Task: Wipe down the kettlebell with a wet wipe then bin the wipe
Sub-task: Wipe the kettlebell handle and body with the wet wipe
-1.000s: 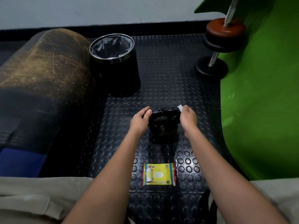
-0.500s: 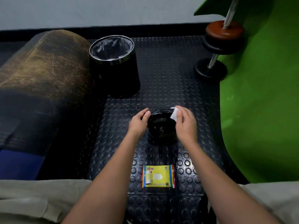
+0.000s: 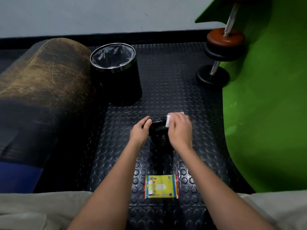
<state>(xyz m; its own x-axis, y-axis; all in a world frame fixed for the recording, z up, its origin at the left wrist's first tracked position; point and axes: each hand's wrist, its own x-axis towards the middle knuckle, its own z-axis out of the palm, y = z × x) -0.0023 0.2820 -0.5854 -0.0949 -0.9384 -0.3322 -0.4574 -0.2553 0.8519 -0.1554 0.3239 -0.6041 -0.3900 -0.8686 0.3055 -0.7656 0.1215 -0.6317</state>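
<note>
Studded black floor mat (image 3: pixel 166 90) is seen from above. At its centre a kettlebell (image 3: pixel 158 131) is steadied by the left hand (image 3: pixel 140 131), fingers curled round its handle. A wipe (image 3: pixel 168 121) is pinched against it by the right hand (image 3: pixel 180 130). Wiping is judged under way; next, the wipe goes to the bin (image 3: pixel 114 70) behind.

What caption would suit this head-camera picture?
Left hand steadies a black kettlebell while the right hand rubs its handle with a white wipe.

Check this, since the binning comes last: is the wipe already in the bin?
No, the right hand holds the wipe against the kettlebell.
</note>
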